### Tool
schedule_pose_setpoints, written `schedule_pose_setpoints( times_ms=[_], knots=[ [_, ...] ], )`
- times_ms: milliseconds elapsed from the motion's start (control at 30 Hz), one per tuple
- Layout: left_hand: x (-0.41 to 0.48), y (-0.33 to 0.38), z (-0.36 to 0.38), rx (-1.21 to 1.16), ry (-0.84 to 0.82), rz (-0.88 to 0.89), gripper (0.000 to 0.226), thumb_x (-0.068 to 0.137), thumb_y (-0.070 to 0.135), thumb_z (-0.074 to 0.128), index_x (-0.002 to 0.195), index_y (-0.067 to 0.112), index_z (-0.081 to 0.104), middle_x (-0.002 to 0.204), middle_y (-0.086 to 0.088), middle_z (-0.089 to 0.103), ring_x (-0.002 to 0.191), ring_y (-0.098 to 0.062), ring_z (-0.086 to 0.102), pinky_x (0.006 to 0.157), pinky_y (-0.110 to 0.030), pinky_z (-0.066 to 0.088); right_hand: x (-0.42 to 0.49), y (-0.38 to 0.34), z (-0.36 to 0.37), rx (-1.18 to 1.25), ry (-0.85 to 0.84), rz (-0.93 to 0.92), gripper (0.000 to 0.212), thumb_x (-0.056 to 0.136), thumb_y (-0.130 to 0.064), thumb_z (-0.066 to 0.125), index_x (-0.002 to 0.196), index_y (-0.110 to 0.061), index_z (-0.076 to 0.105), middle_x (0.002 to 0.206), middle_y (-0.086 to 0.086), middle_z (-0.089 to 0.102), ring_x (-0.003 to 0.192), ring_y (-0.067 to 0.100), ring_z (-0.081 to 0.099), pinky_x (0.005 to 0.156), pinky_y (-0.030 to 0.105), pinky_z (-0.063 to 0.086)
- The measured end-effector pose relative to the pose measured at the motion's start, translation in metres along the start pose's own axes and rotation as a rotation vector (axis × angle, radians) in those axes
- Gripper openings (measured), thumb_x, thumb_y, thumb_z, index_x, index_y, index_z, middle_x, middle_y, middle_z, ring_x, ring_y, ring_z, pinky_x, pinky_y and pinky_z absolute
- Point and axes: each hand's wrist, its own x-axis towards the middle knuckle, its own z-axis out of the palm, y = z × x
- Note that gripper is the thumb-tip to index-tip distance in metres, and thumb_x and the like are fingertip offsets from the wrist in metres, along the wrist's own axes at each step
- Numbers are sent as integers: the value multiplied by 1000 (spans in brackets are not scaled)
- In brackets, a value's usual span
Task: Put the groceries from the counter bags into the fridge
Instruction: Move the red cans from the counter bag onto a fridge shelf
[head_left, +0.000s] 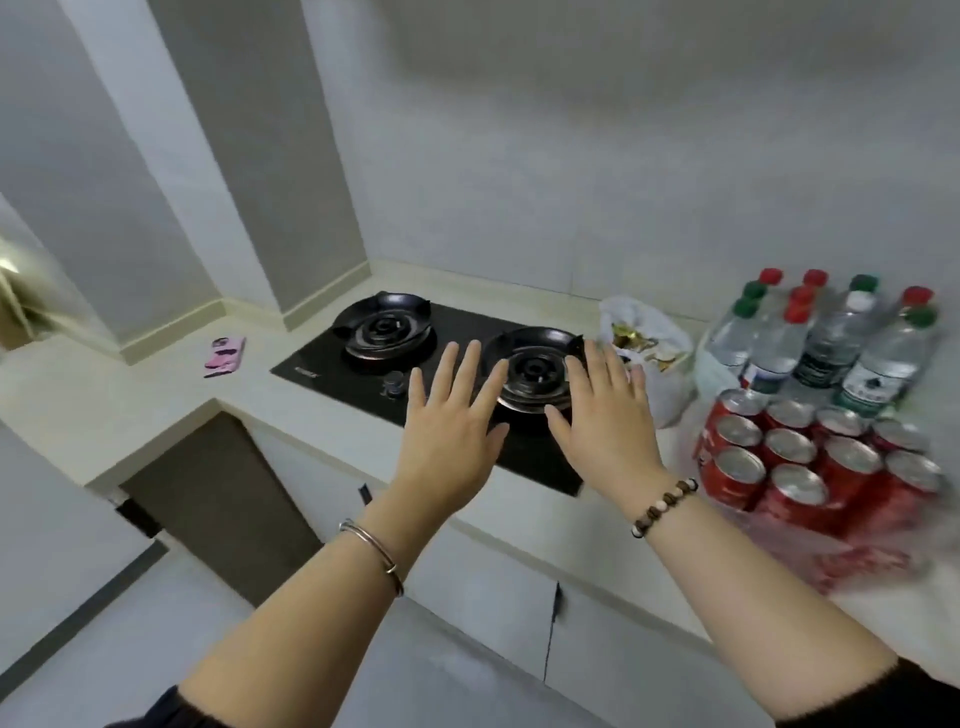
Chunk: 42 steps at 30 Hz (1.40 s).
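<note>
Well, I see a pale counter with a black gas stove. On its right side stand water bottles, red soda cans and a white bag. Left hand and right hand hover flat, fingers spread, holding nothing.

A home kitchen: a two-burner gas hob is set into a pale counter above cabinet doors.

Bare left hand held out back-up, fingers straight and spread toward 1 o'clock, bare right hand just beside it at 3 o'clock, fingers straight toward 11 o'clock, both holding nothing, forearms entering from 7 and 5 o'clock
</note>
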Motion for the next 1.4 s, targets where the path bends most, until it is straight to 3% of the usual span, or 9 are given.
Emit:
schedule_pose_setpoints(
  times_ms=[167, 300, 433, 567, 733, 867, 1067, 1200, 1400],
  knots=[
    [50, 67, 48, -128, 12, 188, 63, 88, 39, 55, 143, 16, 36, 150, -15, 33, 140, -36, 27, 105, -59, 29, -16, 81, 16, -40, -9, 213, 63, 89, -43, 51, 140, -7, 40, 149, 18, 33, 139, 35, 28, 112, 54, 23],
    [75, 111, 81, -306, -22, 298, 63, 88, 34, 57, 143, 14, 35, 150, -14, 33, 139, -35, 28, 107, -55, 29, -33, 127, 23, -38, 34, 366, 55, 88, -38, 51, 132, -4, 48, 141, 19, 44, 132, 36, 39, 108, 52, 32],
    [92, 151, 109, -535, -111, 419, 67, 79, 20, 68, 138, 7, 41, 140, -15, 44, 128, -33, 42, 105, -45, 39, -53, 160, 26, 44, 39, 566, 46, 84, -34, 56, 121, -6, 53, 120, 12, 55, 110, 32, 52, 91, 42, 46],
    [98, 191, 124, -863, -336, 308, 55, 80, 24, 68, 131, 16, 48, 127, -4, 53, 114, -22, 51, 92, -27, 40, -76, 183, 31, 186, -1, 774, 61, 79, -39, 65, 129, -10, 45, 125, 9, 50, 116, 29, 47, 93, 39, 44],
    [93, 218, 143, -1049, -505, 81, 53, 71, 31, 74, 120, 24, 54, 116, 4, 62, 102, -17, 60, 83, -26, 47, -88, 195, 50, 592, -17, 1019, 62, 71, -32, 78, 121, -16, 46, 110, -4, 60, 105, 19, 58, 84, 31, 45],
    [90, 228, 150, -1012, -524, -21, 52, 64, 30, 77, 112, 25, 56, 108, 5, 65, 97, -18, 62, 82, -34, 51, -96, 198, 67, 665, 7, 1029, 58, 67, -26, 81, 115, -19, 47, 106, -2, 65, 99, 19, 61, 81, 31, 48],
    [86, 237, 152, -899, -522, -80, 63, 55, 38, 82, 110, 28, 56, 107, 10, 64, 95, -14, 62, 80, -30, 50, -101, 204, 80, 724, 30, 994, 61, 64, -24, 82, 115, -23, 49, 109, -4, 64, 101, 16, 60, 76, 22, 41],
    [84, 245, 152, -811, -467, -114, 58, 54, 46, 79, 104, 28, 57, 98, 8, 66, 87, -15, 63, 72, -30, 52, -102, 208, 82, 738, 82, 970, 47, 66, -23, 81, 104, -24, 53, 92, -14, 61, 93, 13, 61, 71, 22, 40],
    [76, 244, 137, -942, -355, -164, 57, 54, 40, 83, 106, 32, 59, 100, 12, 67, 90, -9, 62, 77, -26, 49, -98, 213, 58, 755, 106, 882, 47, 62, -20, 82, 102, -24, 58, 92, -10, 65, 93, 15, 62, 76, 27, 47]
  ],
)
